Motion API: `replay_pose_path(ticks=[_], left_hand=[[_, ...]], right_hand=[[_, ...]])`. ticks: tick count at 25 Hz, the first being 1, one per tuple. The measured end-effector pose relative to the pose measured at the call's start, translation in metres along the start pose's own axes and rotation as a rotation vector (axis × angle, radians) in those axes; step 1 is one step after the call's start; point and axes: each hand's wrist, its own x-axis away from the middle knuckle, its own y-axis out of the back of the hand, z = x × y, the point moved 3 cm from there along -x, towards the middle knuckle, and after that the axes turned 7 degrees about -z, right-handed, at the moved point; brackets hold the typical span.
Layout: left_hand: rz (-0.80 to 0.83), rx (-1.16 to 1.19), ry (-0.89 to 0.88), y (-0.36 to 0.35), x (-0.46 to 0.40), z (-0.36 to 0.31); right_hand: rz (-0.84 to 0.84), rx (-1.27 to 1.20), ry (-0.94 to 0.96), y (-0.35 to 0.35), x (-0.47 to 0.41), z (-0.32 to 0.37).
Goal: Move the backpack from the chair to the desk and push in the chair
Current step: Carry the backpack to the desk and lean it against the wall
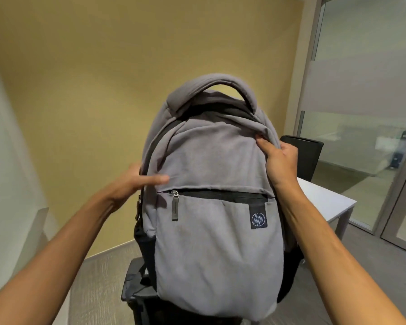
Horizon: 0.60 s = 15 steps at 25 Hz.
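As both hands clasp the backpack (211,207); left hand (131,181) grip holding | right hand (279,158) grip holding

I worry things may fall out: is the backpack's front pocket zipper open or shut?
Shut: the front pocket zipper on the backpack shows no gap.

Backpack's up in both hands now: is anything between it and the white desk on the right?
Nothing visible blocks the way. The backpack hides the near part of the desk; the part showing is bare, and a dark chair stands behind it.
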Motion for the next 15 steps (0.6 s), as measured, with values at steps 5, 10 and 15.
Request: replay_pose_path(ticks=[5, 10, 15], left_hand=[[-0.505, 0.101, -0.15, -0.026, -0.016, 0.036], [-0.737, 0.161, -0.207, -0.034, -0.048, 0.022], [-0.882, 0.199, -0.188, -0.029, -0.073, 0.027]], right_hand=[[0.039, 0.056, -0.067, -0.015, -0.02, -0.013], [0.131, 0.051, -0.099, -0.017, -0.059, -0.02], [0.445, 0.103, 0.039, 0.001, -0.072, -0.063]])
